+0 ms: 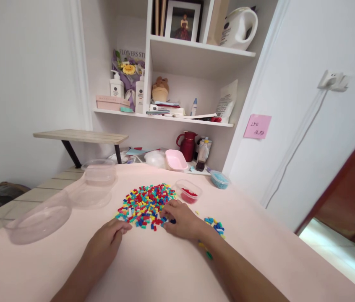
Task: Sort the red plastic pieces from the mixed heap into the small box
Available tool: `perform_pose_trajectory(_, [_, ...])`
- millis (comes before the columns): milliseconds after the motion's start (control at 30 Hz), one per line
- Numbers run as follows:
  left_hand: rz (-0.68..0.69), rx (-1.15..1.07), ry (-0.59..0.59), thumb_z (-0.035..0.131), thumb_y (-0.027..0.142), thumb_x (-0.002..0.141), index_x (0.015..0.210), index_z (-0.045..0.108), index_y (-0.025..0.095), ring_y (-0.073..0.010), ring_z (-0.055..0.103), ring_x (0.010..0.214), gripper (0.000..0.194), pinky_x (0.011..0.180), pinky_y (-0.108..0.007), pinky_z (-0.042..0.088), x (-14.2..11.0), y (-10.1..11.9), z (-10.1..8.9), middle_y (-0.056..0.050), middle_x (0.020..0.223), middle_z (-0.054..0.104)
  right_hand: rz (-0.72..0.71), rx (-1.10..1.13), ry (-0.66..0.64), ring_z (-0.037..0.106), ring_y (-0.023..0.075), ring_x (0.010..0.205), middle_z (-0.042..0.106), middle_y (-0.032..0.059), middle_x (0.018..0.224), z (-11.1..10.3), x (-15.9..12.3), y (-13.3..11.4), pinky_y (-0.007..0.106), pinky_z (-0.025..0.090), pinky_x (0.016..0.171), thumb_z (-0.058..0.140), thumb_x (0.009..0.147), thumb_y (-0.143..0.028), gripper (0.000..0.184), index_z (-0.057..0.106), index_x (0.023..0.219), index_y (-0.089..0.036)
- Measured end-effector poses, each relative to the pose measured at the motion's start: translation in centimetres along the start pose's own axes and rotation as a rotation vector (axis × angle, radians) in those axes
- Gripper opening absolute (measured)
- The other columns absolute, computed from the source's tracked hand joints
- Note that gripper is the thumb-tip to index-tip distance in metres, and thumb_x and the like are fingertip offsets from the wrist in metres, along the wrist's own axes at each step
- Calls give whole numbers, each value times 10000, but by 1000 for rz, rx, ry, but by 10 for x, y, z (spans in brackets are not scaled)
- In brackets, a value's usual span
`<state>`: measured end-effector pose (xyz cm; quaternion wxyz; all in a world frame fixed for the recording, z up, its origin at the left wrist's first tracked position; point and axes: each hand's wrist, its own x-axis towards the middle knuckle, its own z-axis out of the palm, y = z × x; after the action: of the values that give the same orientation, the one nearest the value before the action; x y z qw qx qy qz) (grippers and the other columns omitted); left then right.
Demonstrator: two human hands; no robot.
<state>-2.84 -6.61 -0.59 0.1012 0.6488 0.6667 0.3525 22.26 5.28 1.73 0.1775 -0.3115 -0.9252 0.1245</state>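
The pile of coloured pieces (pixel 147 201) lies at centre frame, slanting from lower left to upper right. The right hand (pixel 180 220) meets its lower-right edge, fingers curled, thumb slightly apart; the left hand (pixel 110 237) is at its lower-left edge, fingers nearly closed. Whether either holds a piece cannot be told.

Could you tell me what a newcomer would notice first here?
Probably the heap of multicoloured pieces mid-table, with the right hand at its right edge and the left hand at its near left. Just beyond the right hand, red pieces sit in a clear tub.
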Motion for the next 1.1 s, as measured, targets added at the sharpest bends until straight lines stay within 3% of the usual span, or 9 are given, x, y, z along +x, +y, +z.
perform_pose_trajectory(367, [-9, -5, -1, 396, 256, 844, 889, 737, 257, -195, 683, 946, 344, 864, -319, 528, -1, 1, -1, -25, 968, 748, -13, -20, -15, 492, 183, 901, 583, 21, 958, -4, 1, 8, 283, 358, 772, 593, 698, -125, 254, 606, 929, -229])
perform_pose_trajectory(600, [-8, -2, -12, 394, 263, 841, 893, 736, 263, -193, 681, 937, 346, 853, -315, 529, 0, 1, -1, -23, 969, 744, -8, -38, -36, 494, 203, 919, 577, 36, 989, -4, 0, 11, 295, 354, 771, 709, 740, -391, 296, 611, 970, -232])
perform_pose_trajectory(767, [-2, -19, 4, 406, 267, 835, 880, 736, 255, -193, 683, 923, 333, 838, -306, 532, 0, -2, 0, -28, 954, 747, 1, -40, -52, 499, 172, 876, 585, 15, 930, -9, 0, 13, 265, 350, 745, 611, 755, -176, 135, 602, 882, -222])
perform_pose_trajectory(967, [1, -22, 1, 425, 282, 835, 899, 736, 267, -195, 688, 892, 318, 823, -306, 537, 1, 2, -1, -14, 929, 750, 124, -93, -119, 521, 168, 781, 579, 6, 773, -30, -13, 29, 247, 318, 625, 612, 706, -147, 61, 590, 718, -202])
perform_pose_trajectory(1100, [-13, -28, -7, 421, 268, 833, 900, 736, 263, -198, 688, 928, 322, 836, -310, 536, 0, 5, -2, -18, 967, 751, 160, -70, -13, 538, 165, 771, 605, 19, 822, -36, -14, 29, 249, 346, 642, 612, 726, -148, 67, 636, 757, -203])
